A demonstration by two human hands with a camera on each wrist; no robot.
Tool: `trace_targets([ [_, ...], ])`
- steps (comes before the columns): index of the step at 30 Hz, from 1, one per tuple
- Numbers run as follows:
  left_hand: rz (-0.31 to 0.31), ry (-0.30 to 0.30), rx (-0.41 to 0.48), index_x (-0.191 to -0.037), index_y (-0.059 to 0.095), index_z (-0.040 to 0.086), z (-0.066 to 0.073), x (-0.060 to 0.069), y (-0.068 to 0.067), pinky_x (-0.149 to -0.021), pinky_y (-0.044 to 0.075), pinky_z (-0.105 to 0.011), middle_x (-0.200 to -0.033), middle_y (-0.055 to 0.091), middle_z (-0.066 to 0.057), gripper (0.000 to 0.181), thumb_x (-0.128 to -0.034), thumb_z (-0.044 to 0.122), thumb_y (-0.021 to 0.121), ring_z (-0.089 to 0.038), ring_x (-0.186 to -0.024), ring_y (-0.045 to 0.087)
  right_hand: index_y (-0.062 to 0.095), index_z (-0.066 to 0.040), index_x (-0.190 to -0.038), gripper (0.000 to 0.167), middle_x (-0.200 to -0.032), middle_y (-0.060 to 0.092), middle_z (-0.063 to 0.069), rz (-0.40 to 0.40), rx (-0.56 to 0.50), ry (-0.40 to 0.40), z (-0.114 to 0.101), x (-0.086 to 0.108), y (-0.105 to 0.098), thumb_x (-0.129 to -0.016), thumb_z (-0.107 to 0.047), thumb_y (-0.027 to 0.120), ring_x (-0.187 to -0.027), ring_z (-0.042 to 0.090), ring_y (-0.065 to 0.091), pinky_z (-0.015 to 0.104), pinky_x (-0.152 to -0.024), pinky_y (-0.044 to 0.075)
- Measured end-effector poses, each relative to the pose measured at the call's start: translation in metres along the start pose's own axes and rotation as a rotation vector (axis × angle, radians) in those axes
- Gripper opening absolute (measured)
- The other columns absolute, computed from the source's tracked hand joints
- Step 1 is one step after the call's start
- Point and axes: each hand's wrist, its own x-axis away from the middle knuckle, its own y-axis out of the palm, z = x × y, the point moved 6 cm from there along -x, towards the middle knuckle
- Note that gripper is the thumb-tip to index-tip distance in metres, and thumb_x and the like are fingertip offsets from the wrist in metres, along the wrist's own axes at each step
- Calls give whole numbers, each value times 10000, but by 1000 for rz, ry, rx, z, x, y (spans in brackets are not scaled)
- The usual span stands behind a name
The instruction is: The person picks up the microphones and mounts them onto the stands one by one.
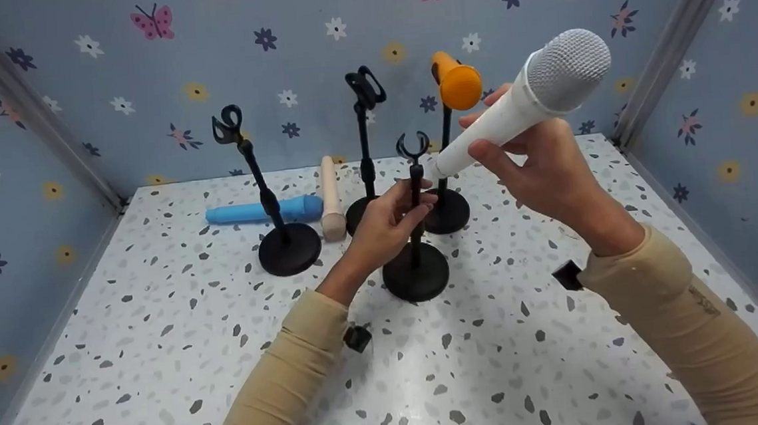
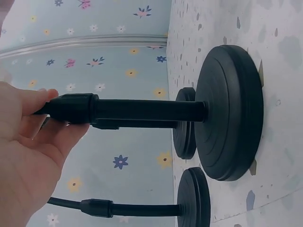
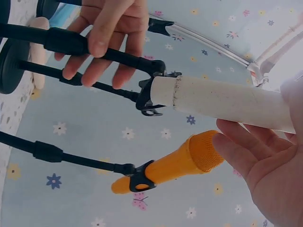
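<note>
My right hand [image 1: 543, 168] grips a white microphone [image 1: 512, 106] by its body, mesh head up and to the right. Its tail end is close to the clip [image 1: 412, 145] of the front black stand [image 1: 416, 273]; whether they touch I cannot tell. My left hand [image 1: 386, 222] pinches that stand's pole [image 2: 71, 108] near its collar, and the round base rests on the table. In the right wrist view the white microphone [image 3: 227, 101] runs level, with the left hand [image 3: 111, 42] at the stand beside it.
An orange microphone [image 1: 458, 85] sits in a stand behind. Two more black stands [image 1: 289, 249] [image 1: 365, 140] have bare clips. A blue microphone [image 1: 255, 212] and a beige microphone [image 1: 331, 199] lie on the speckled table [image 1: 229, 356]. Flowered panels [image 1: 300, 38] enclose the back and sides.
</note>
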Motion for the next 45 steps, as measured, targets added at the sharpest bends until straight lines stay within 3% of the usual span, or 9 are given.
trace_targets([
  [7, -26, -21, 62, -1214, 623, -12, 0, -3, -3, -897, 561, -352, -1165, 696, -157, 221, -1000, 39, 638, -256, -1090, 680, 506, 56, -1286, 428, -1245, 621, 77, 22, -1, -70, -13, -14, 1, -929, -20, 729, -1178, 203, 639, 350, -912, 562],
  [13, -73, -122, 199, -1339, 581, 16, 0, -15, -7, -942, 546, -414, -1223, 691, -144, 358, -1015, 156, 646, -245, -1094, 692, 490, 55, -1323, 470, -1269, 610, 86, -10, 40, -98, -19, -25, 7, -953, -113, 724, -1209, 182, 622, 353, -949, 542],
  [19, -119, -231, 403, -1434, 507, 7, 4, -23, -5, -1028, 492, -422, -1257, 677, -194, 430, -1096, 272, 478, -304, -1184, 653, 483, 64, -1350, 495, -1289, 630, 98, -58, 68, -76, -22, -35, 16, -972, -167, 706, -1240, 161, 608, 356, -989, 519],
  [26, -197, -270, 439, -1396, 558, 49, 9, -25, -1, -1087, 434, -405, -1315, 664, -141, 490, -1116, 393, 349, -258, -1259, 608, 498, 73, -1362, 487, -1285, 645, 124, -122, 108, -91, -25, -41, 25, -981, -158, 695, -1216, 168, 623, 363, -994, 519],
  [29, -179, -272, 429, -1332, 599, 18, 12, -24, 0, -1081, 437, -392, -1314, 665, -117, 482, -1112, 386, 377, -241, -1264, 602, 527, 69, -1317, 454, -1259, 656, 128, -120, 132, -87, -24, -43, 25, -970, -157, 713, -1197, 181, 634, 367, -979, 529],
  [36, -61, -315, 386, -1257, 634, -37, 19, -21, 1, -1090, 429, -397, -1355, 617, -111, 469, -1095, 365, 454, -253, -1277, 593, 577, 81, -1243, 449, -1163, 678, 170, -48, 286, -67, -25, -44, 29, -956, -225, 738, -1090, 250, 692, 368, -896, 575],
  [41, 7, -272, 413, -1273, 613, -74, 23, -20, 3, -1116, 407, -365, -1333, 609, -144, 452, -1095, 315, 467, -241, -1274, 590, 558, 59, -1253, 519, -1142, 700, 184, 69, 395, 76, -26, -49, 32, -946, -318, 740, -956, 278, 735, 361, -780, 607],
  [45, 38, -231, 421, -1307, 593, -94, 24, -19, 5, -1110, 414, -350, -1322, 607, -201, 466, -1098, 303, 465, -253, -1276, 589, 535, 37, -1290, 567, -1132, 709, 184, 136, 464, 172, -26, -55, 32, -936, -356, 739, -951, 302, 733, 385, -782, 607],
])
